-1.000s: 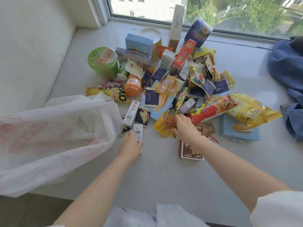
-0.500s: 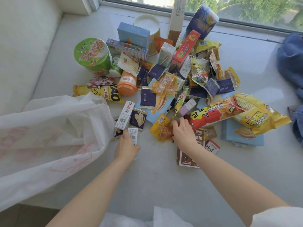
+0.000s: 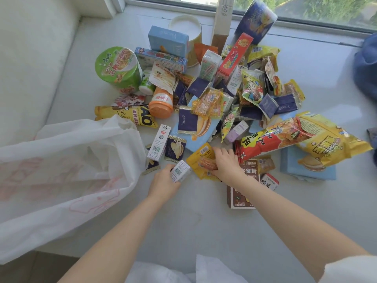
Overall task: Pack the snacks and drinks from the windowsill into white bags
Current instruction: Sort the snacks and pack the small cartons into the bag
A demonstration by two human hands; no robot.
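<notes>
Both hands moved closer together since earlier frame: left hand (image 3: 163, 183) has turned the small white carton (image 3: 180, 171) so its top tilts right toward the yellow packet, and right hand (image 3: 225, 165) slid down-left over that packet.

L fingers (image 3: 170, 167) wrapped round the small white carton, thumb side under it, carton lifted at an angle just off the windowsill (image 3: 204, 227). R fingers (image 3: 219, 154) curled on the yellow snack packet (image 3: 201, 158), pinching its near edge; packet lies flat on sill, touching the brown coffee box (image 3: 243, 188) under the wrist.

Just beyond L hand: tall white milk carton (image 3: 160, 142) leaning on a dark blue wafer pack (image 3: 176, 149). White bag (image 3: 67, 172) lies open to the left, mouth facing the pile, near L hand but not touching it.

Beyond R hand: long red snack bag (image 3: 273, 137) overlapping a big yellow chip bag (image 3: 328, 142), both on a light blue box (image 3: 293, 166). Mid pile: orange-capped bottle (image 3: 161, 103), yellow "YAO" pack (image 3: 126, 116), mixed small sachets. Far side: green noodle cup (image 3: 119, 69), blue box (image 3: 168, 40), white paper cup (image 3: 186, 27), red box (image 3: 234, 56), dark blue canister (image 3: 257, 19) by the window. Blue cloth (image 3: 367, 64) at right edge.
</notes>
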